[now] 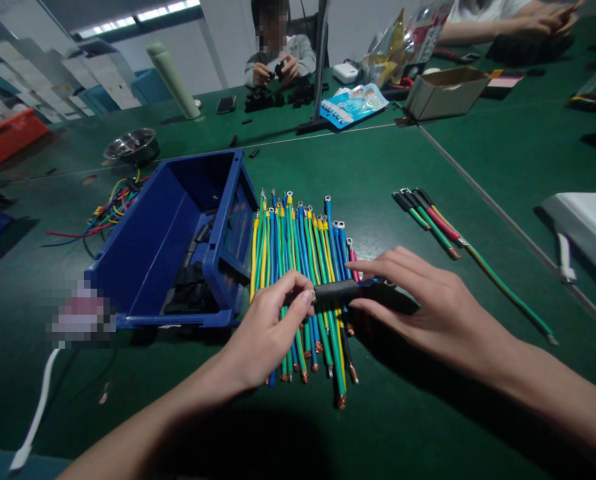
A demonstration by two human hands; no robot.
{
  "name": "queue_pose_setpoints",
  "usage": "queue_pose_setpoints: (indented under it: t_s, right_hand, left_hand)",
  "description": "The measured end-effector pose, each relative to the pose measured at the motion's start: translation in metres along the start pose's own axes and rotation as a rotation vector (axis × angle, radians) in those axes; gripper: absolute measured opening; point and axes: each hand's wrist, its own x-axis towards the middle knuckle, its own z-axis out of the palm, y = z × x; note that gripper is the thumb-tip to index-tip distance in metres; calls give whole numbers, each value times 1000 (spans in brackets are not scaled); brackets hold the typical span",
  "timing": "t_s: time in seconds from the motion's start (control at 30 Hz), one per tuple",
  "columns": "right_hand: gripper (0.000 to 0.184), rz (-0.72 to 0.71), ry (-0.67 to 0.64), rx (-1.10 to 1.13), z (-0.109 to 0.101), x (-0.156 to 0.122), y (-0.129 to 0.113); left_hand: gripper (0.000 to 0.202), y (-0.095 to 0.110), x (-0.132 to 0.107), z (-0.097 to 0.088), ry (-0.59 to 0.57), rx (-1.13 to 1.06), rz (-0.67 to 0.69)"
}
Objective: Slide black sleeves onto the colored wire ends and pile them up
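A row of short wires (298,253), blue, yellow and green with metal lugs at their ends, lies side by side on the green table (358,167). Across them lies a short black tube (335,289). My left hand (271,330) pinches the tube's left end between thumb and fingertips. My right hand (428,303) holds the tube's right end, fingers extended along it and thumb beneath. Both hands rest over the near half of the wire row.
A blue plastic bin (173,233) with black parts inside stands left of the wires. A few separate wires (438,227) lie to the right, tangled wires (103,213) and a steel bowl (131,145) to the left. A white object (585,227) sits far right. Other people work across the table.
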Motion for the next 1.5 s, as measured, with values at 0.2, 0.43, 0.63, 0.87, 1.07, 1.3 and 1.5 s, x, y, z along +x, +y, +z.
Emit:
queue_pose_setpoints:
  t_s: [0.2, 0.43, 0.63, 0.87, 1.07, 1.3, 1.5]
  right_hand:
    - [27, -40, -13, -16, -1, 1, 0]
    - [21, -69, -44, 10, 1, 1, -3]
    - [24, -99, -11, 8, 1, -2, 0]
    - [19, -96, -20, -44, 1, -5, 10]
    - [22, -108, -53, -28, 0, -3, 10]
    - [29, -136, -47, -67, 4, -6, 9]
    - [31, -203, -107, -180, 9, -10, 13]
  left_hand:
    - [21, 0, 0, -1, -7, 13, -5]
    - [23, 5, -1, -1, -9, 50, 15]
    - [23, 5, -2, -1, -4, 42, 25]
    - [17, 0, -5, 4, 57, 199, 144]
    - [17, -2, -5, 4, 94, 338, 329]
    - [28, -5, -2, 4, 70, 379, 363]
    - [29, -3, -2, 2, 71, 380, 307]
